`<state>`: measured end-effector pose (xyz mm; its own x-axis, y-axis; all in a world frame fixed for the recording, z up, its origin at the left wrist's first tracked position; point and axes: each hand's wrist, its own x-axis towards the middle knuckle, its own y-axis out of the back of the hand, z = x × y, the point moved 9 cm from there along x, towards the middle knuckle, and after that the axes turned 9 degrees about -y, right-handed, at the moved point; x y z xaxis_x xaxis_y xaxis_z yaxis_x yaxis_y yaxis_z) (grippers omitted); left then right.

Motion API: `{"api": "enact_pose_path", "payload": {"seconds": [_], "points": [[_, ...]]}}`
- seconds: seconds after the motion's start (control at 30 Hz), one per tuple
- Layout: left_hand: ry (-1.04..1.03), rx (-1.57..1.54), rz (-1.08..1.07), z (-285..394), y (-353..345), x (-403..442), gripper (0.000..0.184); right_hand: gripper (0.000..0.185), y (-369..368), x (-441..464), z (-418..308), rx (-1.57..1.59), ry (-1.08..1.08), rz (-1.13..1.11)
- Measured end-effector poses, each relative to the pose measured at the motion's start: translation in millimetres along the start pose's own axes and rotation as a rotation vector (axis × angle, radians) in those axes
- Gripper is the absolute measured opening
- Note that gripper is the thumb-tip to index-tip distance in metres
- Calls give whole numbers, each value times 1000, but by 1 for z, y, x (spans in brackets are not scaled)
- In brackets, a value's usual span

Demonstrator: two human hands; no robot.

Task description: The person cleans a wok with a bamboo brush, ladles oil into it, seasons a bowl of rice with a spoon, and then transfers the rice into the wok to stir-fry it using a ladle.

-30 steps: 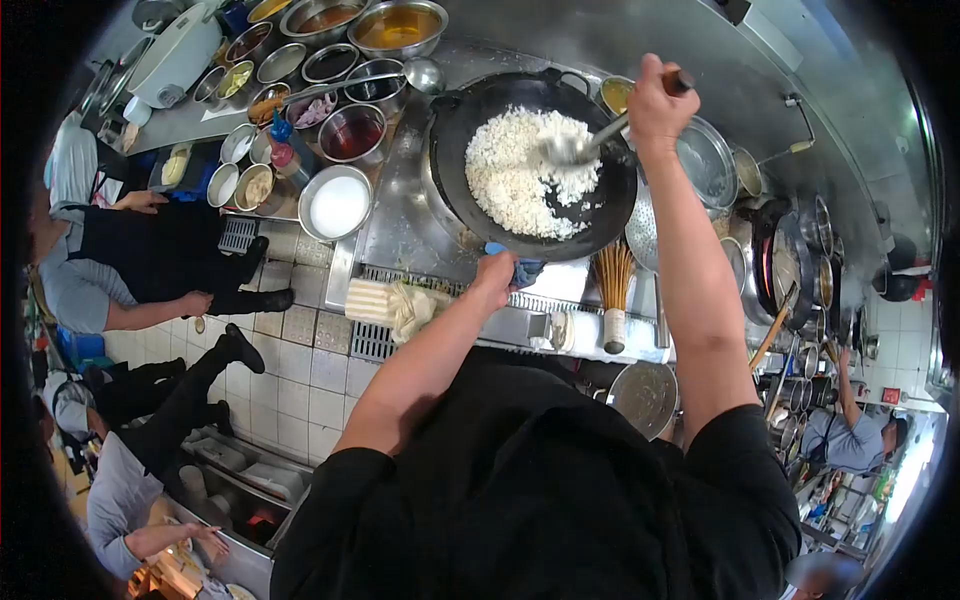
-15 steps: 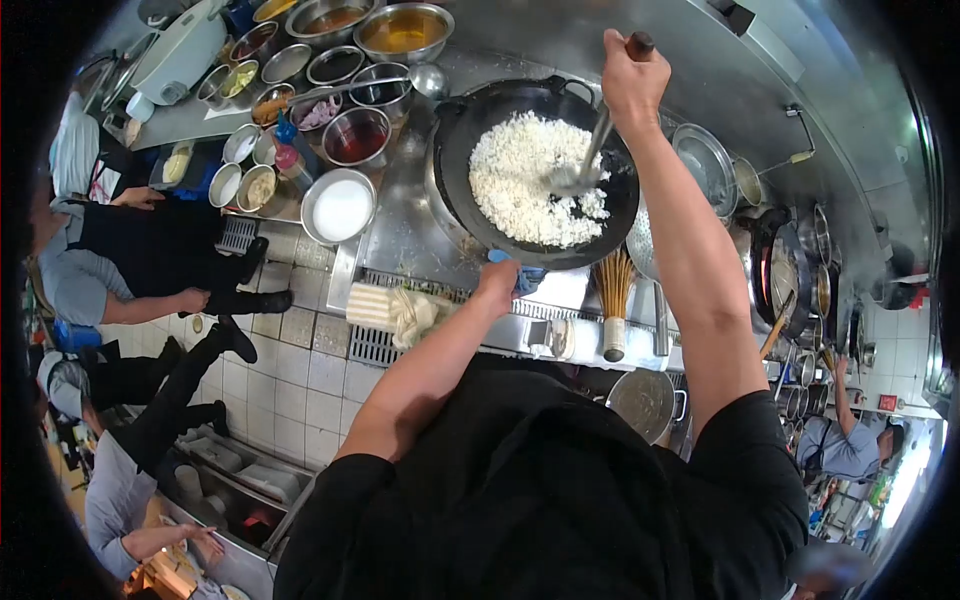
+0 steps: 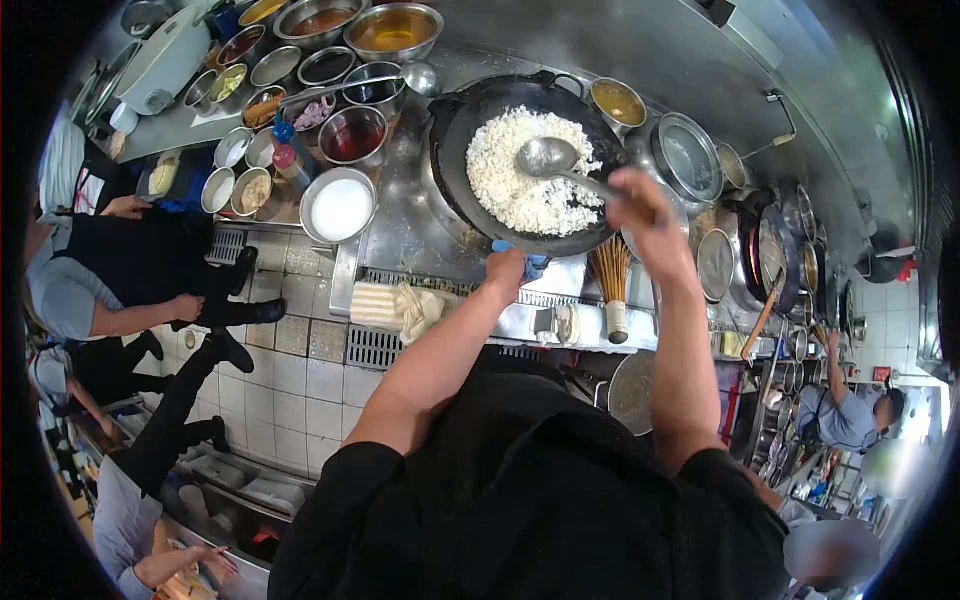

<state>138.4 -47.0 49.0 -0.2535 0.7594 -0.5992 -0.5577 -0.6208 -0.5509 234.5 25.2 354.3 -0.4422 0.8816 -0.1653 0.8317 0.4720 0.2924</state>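
White rice [image 3: 500, 185] lies spread in a black wok [image 3: 462, 125] on the steel stove. At the wok's near edge, my left hand [image 3: 506, 272] is closed on its rim or handle through a blue cloth [image 3: 535, 267]; the grip itself is partly hidden. My right hand [image 3: 645, 222], slightly blurred, is wrapped round the handle of a ladle [image 3: 547, 157] at the wok's right side. The ladle slants to the left, its round metal bowl over the rice.
Steel bowls of sauces and ingredients crowd the left counter, with a bowl of white contents [image 3: 341, 208] nearest. A bamboo brush [image 3: 612, 285] and a striped towel [image 3: 385, 306] lie along the front edge. A second ladle [image 3: 420, 79] rests across bowls. Co-workers stand left and far right.
My right hand has come down and nearer to me, tipping the ladle from steep to slanting. Its bowl has moved up and left over the rice. My left hand keeps its hold.
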Motion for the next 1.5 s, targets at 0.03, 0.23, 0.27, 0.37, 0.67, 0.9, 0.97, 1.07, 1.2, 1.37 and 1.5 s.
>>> {"api": "enact_pose_path", "payload": {"seconds": [0.03,0.23,0.27,0.37,0.67,0.9,0.97,1.07,1.2,1.37,1.5], "points": [[13,2,-6,-2,-1,0,21,32,-10,-26,22,201,-99,-109],[-32,42,99,4,4,-1,13,40,-73,-63,117,1656,-520,-365],[-29,58,98,2,6,-3,13,41,-67,-68,138,1302,-700,-134],[-40,106,117,6,4,-2,17,63,-35,-96,121,-123,-578,14],[-17,-34,85,1,3,-63,16,58,38,-143,81,-626,-304,-85],[-1,-30,121,35,-23,-120,11,51,81,-168,24,-957,-367,-355],[-42,54,89,14,0,-70,21,52,48,-145,75,-878,-473,-150],[-82,103,-75,-29,29,-100,34,58,3,-152,158,-790,-392,97],[-170,14,-40,-19,45,-154,38,60,39,-214,140,-596,-414,69],[-74,29,82,26,-2,-83,12,54,77,-199,57,-681,-351,-216],[-38,96,-23,11,9,-52,18,59,10,-156,123,-789,-645,-34]]}}
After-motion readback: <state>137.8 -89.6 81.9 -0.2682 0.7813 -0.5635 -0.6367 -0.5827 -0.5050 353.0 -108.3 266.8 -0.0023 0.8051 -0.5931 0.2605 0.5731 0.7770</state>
